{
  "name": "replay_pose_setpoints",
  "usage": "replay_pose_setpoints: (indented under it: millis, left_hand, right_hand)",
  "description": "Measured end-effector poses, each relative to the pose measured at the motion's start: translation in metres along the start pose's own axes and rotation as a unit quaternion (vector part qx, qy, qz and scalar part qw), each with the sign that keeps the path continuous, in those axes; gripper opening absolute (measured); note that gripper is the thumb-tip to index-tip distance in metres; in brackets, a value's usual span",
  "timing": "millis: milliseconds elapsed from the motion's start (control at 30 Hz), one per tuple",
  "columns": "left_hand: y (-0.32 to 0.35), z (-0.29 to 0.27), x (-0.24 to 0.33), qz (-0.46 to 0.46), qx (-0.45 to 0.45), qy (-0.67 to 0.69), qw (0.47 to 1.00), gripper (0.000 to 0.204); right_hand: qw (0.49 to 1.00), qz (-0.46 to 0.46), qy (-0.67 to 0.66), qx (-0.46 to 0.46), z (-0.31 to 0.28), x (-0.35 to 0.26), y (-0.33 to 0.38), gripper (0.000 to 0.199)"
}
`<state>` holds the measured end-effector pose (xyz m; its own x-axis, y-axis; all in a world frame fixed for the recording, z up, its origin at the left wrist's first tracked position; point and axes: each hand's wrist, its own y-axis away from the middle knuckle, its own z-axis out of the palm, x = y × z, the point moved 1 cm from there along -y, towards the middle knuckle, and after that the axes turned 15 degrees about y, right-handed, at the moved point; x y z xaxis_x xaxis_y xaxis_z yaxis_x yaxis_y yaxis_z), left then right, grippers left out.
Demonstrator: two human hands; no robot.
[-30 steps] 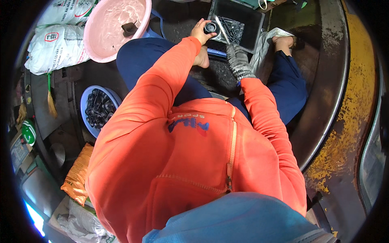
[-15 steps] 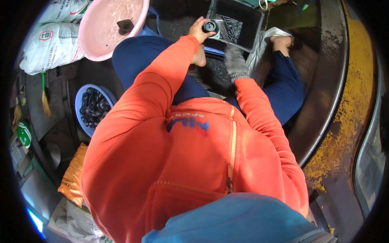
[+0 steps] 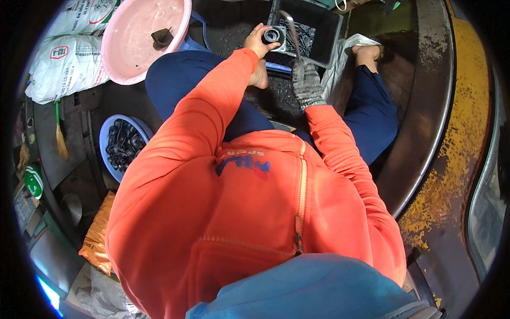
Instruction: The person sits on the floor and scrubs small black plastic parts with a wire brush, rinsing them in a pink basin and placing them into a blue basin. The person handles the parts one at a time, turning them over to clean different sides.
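left grip [image 3: 256, 42] on cylinder [image 3: 271, 36], rods [image 3: 305, 38] in bin [image 3: 328, 33]

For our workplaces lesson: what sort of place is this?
Probably a small workshop: a black bin of thin rods, a blue tub of dark parts, and a gloved right hand holding a slim tool.

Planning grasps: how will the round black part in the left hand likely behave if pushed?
The round black part is probably stiff: its rim looks circular while the left hand grips it. That round outline suggests it could roll if laid on its side. Weight can't be judged.
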<state>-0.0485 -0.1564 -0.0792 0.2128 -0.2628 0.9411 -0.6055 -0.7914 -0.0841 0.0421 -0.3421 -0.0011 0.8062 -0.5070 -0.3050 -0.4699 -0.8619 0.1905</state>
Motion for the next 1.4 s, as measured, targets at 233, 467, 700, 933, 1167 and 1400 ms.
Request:
replay_pose_setpoints:
  millis: [233,467,700,933,1167,1400]
  left_hand:
    - [0.004,0.002,0.0,0.012,0.005,-0.011,1.0,0.063]
    - [0.004,0.001,0.0,0.017,0.007,-0.021,1.0,0.065]
    - [0.004,0.002,0.005,0.02,-0.006,-0.027,0.999,0.068]
    - [0.004,0.002,0.006,-0.002,-0.012,-0.02,1.0,0.066]
    - [0.007,0.004,0.004,0.017,-0.016,-0.03,0.999,0.066]
    - [0.007,0.005,0.004,-0.001,-0.028,-0.033,0.999,0.068]
  right_hand:
    - [0.99,0.099,-0.028,-0.096,-0.016,-0.005,0.005,0.051]
    - [0.99,0.055,0.027,-0.13,-0.022,0.004,0.006,0.043]
    - [0.983,0.088,0.017,-0.159,-0.016,0.003,0.003,0.047]
    - [0.997,0.05,-0.053,-0.025,-0.029,0.0,0.01,0.049]
    - [1.0,-0.01,0.009,0.022,-0.013,0.005,0.01,0.051]
    - [0.993,0.059,-0.034,-0.097,-0.012,-0.001,0.006,0.047]
